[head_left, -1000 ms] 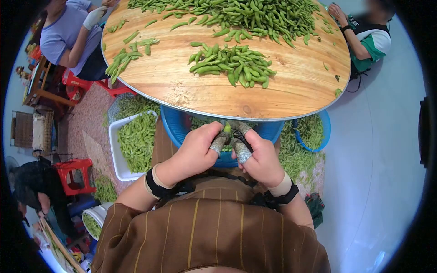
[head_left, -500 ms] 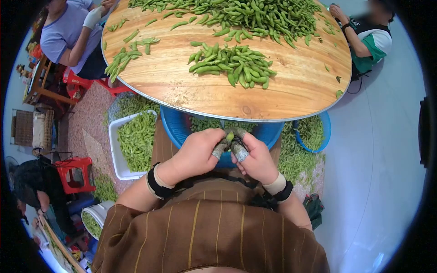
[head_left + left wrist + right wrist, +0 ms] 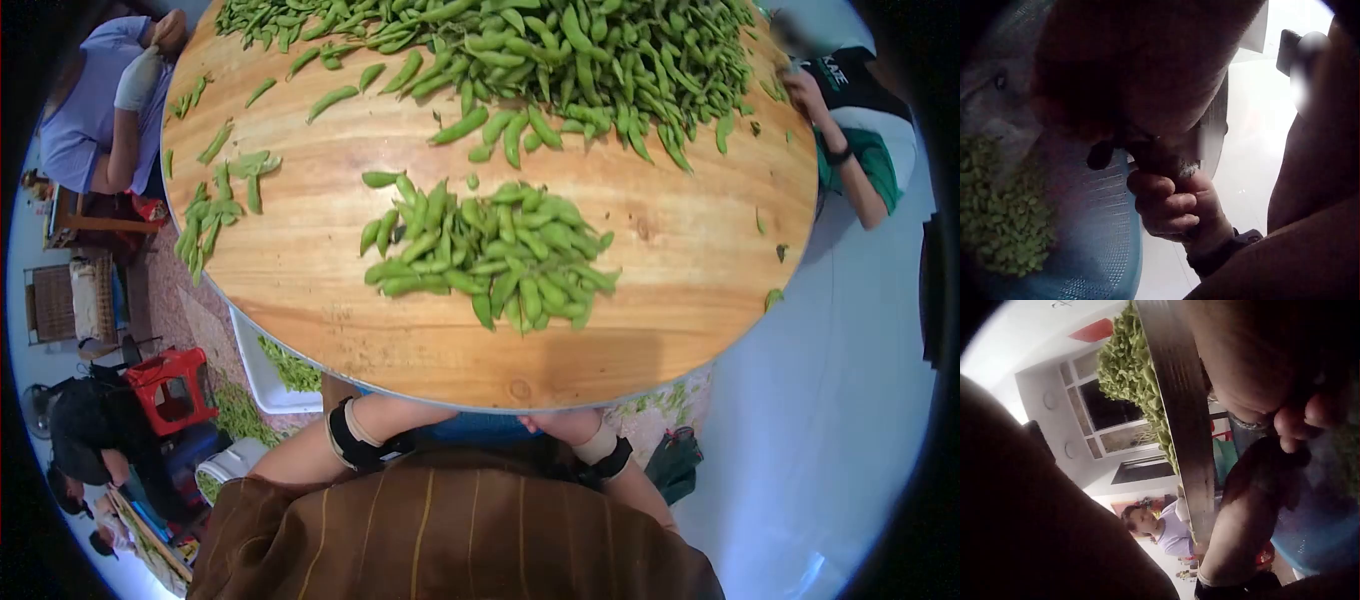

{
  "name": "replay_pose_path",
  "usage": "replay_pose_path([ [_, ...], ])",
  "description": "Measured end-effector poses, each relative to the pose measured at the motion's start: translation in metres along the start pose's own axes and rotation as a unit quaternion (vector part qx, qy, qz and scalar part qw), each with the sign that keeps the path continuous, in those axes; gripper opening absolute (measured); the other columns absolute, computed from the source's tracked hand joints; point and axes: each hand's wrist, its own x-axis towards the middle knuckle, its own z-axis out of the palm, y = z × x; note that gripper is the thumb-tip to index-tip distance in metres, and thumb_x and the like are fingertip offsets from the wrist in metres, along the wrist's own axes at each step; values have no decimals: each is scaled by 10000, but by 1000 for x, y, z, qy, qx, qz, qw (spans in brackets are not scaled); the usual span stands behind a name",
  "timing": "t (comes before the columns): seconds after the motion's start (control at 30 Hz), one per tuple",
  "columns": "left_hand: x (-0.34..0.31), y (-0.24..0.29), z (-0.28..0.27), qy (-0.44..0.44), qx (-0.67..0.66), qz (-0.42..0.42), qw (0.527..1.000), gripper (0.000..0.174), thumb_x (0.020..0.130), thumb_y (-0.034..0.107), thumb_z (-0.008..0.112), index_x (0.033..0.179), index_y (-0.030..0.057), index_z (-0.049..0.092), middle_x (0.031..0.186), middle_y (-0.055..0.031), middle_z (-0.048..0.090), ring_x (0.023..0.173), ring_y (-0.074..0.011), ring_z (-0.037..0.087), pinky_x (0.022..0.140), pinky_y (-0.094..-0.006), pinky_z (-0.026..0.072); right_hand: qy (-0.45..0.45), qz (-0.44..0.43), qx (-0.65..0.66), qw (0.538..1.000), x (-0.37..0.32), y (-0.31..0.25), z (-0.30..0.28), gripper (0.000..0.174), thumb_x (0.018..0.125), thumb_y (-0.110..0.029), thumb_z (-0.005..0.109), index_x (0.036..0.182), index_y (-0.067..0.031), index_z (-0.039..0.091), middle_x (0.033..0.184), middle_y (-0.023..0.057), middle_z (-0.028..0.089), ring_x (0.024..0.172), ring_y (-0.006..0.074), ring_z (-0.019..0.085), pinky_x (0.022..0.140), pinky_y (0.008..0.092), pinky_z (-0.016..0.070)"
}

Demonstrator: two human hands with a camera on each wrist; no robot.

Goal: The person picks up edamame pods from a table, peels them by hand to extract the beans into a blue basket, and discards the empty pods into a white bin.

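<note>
Under the table (image 3: 330, 320), over the blue basket (image 3: 1097, 206), the right hand (image 3: 1169, 209) curls its fingers and the left hand (image 3: 1254, 481) is too dark to see, so I cannot tell if either pinches anything — the pods (image 3: 490, 250) on the table look light and bendy, so I'd pinch one end.

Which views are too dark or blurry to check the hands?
Head view: sharp, fisheye-bent; the wooden table blocks the work. Left wrist view: underexposed, soft; only the right hand, fingers curled, by the blue basket. Right wrist view: foreground dark and blurred.
</note>
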Motion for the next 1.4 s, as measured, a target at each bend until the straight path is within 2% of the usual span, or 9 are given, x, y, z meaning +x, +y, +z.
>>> replay_pose_path([
  [0.17,8,-13,-15,-39,-192,-125,973,288,973,255,415,1166,80,538,973,-118,613,866,-240,588,776,-341,465,47,-209,-149,965,19,15,1,542,900,-224,575,1379,-96,356,1188,88,553,1096,173,517,999,379,376],
  [0.23,-2,-18,-15,-61,-280,-182,940,284,977,271,404,1135,81,546,920,-103,608,809,-222,584,730,-322,464,127,-120,357,917,16,-2,18,435,934,-250,528,1314,-72,412,1061,75,600,954,186,590,859,366,484],
  [0.33,-24,-20,-11,-96,-402,-261,873,290,983,294,387,1087,84,557,839,-82,600,723,-194,577,660,-294,464,-85,-104,184,974,27,30,-4,329,968,-245,464,1231,-48,449,874,55,607,707,151,597,606,287,517],
  [0.43,-28,-24,-9,-114,-461,-278,835,301,987,309,375,1056,85,565,786,-67,595,666,-176,572,614,-276,463,-80,0,286,955,25,-7,20,253,956,-198,485,1157,-46,468,729,32,559,519,98,504,435,218,432],
  [0.53,-37,-23,3,-71,-769,-362,522,240,968,270,452,816,89,488,624,11,425,515,-94,409,494,-226,349,-49,20,259,965,26,0,31,118,954,-138,458,1012,-46,502,734,26,531,557,62,496,455,230,432],
  [0.6,-51,-23,16,-73,-765,-359,529,195,950,245,501,870,67,518,652,4,465,537,-103,440,516,-238,373,9,-5,142,990,14,3,48,107,941,-118,461,1001,-44,509,722,17,533,536,58,486,441,219,426],
  [0.67,-55,-1,15,-63,-544,-376,748,202,948,215,496,898,33,567,702,-16,552,564,-90,514,502,-236,406,61,-44,39,996,3,7,62,164,877,-42,445,1022,-50,523,706,4,546,527,61,498,412,215,420],
  [0.8,-64,23,22,-63,-409,-309,856,283,938,306,554,835,45,595,632,6,536,508,-62,481,457,-203,374,49,-81,-8,996,-24,3,83,222,859,-6,423,1042,-66,533,710,5,550,521,61,498,403,219,427],
  [1.4,-77,36,32,18,-250,-263,932,149,900,98,454,914,21,581,732,-44,579,605,-146,526,547,-282,446,130,-159,-71,976,-31,12,102,149,824,-15,485,955,-45,548,681,34,582,514,91,540,411,251,446],
])
